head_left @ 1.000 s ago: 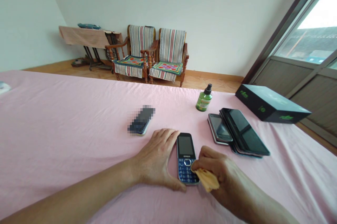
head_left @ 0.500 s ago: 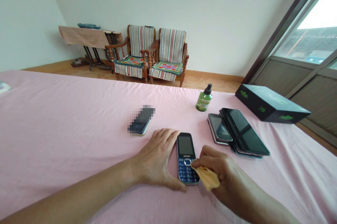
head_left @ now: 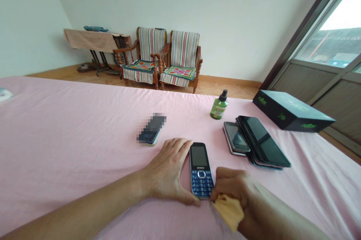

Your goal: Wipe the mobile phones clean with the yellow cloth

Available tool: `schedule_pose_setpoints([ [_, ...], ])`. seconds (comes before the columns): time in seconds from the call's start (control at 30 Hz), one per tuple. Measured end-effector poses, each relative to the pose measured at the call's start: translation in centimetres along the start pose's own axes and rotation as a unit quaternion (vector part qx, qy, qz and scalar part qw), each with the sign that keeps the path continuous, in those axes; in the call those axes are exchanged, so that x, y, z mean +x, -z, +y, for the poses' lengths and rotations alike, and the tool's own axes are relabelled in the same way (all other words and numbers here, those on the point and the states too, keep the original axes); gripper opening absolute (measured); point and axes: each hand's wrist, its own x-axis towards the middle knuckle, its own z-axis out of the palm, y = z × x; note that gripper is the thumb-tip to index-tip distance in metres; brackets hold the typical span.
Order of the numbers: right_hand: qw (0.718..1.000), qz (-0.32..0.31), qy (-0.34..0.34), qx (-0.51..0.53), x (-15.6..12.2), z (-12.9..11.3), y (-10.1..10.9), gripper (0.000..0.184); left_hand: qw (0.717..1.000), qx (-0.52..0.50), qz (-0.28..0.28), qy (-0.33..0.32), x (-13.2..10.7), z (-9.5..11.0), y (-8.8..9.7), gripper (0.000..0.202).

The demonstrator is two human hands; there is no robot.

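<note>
A blue keypad mobile phone (head_left: 200,170) lies on the pink sheet (head_left: 84,127), its dark screen facing up. My left hand (head_left: 166,172) cups its left side, with the thumb at the bottom corner. My right hand (head_left: 234,189) pinches a yellow cloth (head_left: 228,211) beside the phone's lower right edge. Farther off lie a dark phone (head_left: 152,129), partly blurred out, a silver-edged phone (head_left: 235,138) and a stack of black smartphones (head_left: 262,142). A green spray bottle (head_left: 219,106) stands beyond my hands.
A black box with green lettering (head_left: 290,112) sits at the sheet's far right edge, in front of a window (head_left: 332,44). Beyond the sheet's far edge, on a wooden floor, stand two striped wooden armchairs (head_left: 166,59) and a cloth-covered table (head_left: 90,40).
My right hand and the yellow cloth have moved down and to the right, off the phone's keypad to its lower right edge. My left hand and the phone stay in place.
</note>
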Motion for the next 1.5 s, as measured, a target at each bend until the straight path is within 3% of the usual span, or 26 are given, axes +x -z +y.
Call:
schedule_pose_setpoints([
  [0.13, 0.996, 0.076, -0.003, -0.039, 0.4, 1.2, -0.4, 0.035, 1.0, 0.007, -0.014, 0.002, 0.1, 0.0, 0.2, 0.114],
  [0.3, 0.993, 0.089, -0.036, -0.07, 0.5, 2.4, -1.2, 0.038, 1.0, 0.0, -0.004, -0.006, 0.0, 0.1, 0.2, 0.113],
  [0.53, 0.998, 0.053, -0.009, -0.037, 0.1, 2.1, -1.5, 0.032, 1.0, 0.008, 0.002, -0.008, -0.1, 0.1, 0.1, 0.111],
  [0.83, 1.0, -0.005, 0.013, 0.02, 0.1, -0.6, -0.5, 0.033, 1.0, 0.005, 0.001, 0.005, 0.0, 0.2, 0.2, 0.114],
  [1.03, 0.986, 0.157, -0.009, -0.054, 0.3, 1.4, 0.0, 0.028, 0.999, 0.004, 0.019, 0.033, -0.1, 0.2, 0.0, 0.117],
  [1.1, 0.983, 0.174, -0.005, -0.053, 0.5, 2.2, -0.5, 0.032, 0.999, 0.001, 0.033, 0.042, -0.1, 0.1, -0.1, 0.119],
  [1.27, 0.991, 0.133, 0.002, -0.03, 1.0, 3.2, -2.0, 0.04, 0.998, -0.002, 0.038, 0.04, 0.1, -0.1, -0.2, 0.116],
  [1.5, 0.995, 0.1, -0.011, -0.028, 0.8, 3.1, -2.6, 0.03, 0.999, -0.002, 0.042, 0.032, 0.1, -0.2, -0.2, 0.112],
])
